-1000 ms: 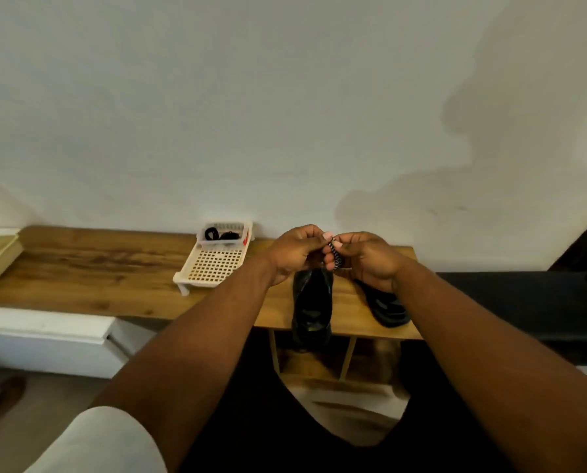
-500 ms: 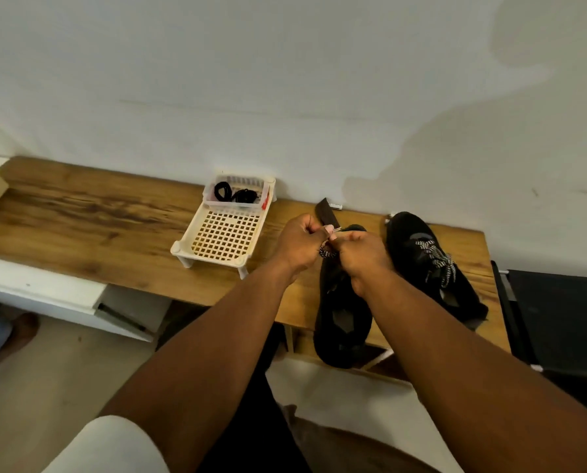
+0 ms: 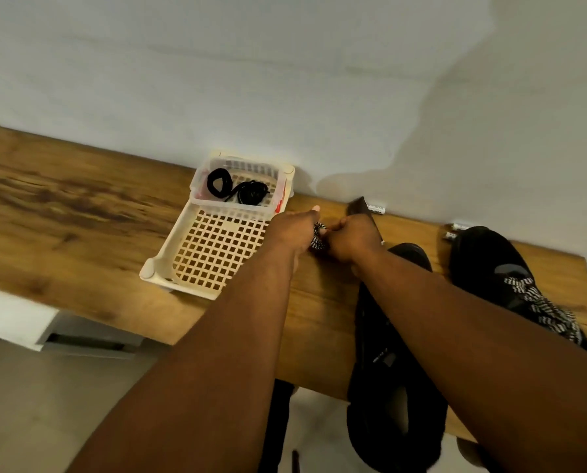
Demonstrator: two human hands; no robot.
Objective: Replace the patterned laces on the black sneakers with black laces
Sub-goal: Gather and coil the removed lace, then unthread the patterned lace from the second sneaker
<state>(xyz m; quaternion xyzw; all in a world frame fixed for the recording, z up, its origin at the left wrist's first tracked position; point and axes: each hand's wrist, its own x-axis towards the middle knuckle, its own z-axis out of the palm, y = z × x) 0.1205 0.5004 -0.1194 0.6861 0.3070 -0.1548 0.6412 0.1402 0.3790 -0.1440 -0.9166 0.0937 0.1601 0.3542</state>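
Both hands were held together above the wooden tabletop (image 3: 80, 240), with a bundled length of the patterned lace (image 3: 318, 237) between them. The left hand (image 3: 294, 232) had its fingers curled around the left side of the bundle, and the right hand (image 3: 351, 238) was closed in a fist on the right side, so both hands gripped the same lace. The exact finger placement on the lace could not be read with certainty, since the knuckles covered most of it. Directly below the right forearm lay the near sneaker (image 3: 392, 387), black, with its heel overhanging the table edge toward the person; its eyelet area was largely hidden by the arm. To the right of the right hand stood the second sneaker (image 3: 490, 264), also black, with a black-and-white patterned lace (image 3: 541, 308) threaded across its upper. To the left of the left hand, touching close beside it, sat a cream plastic basket (image 3: 210, 254) with a grid floor. At the basket's far end, beyond the left hand, a smaller clear tray (image 3: 203, 175) held the coiled black laces (image 3: 237, 189). Just beyond the right hand, a dark flat object (image 3: 358, 206) lay against the wall (image 3: 285, 80).
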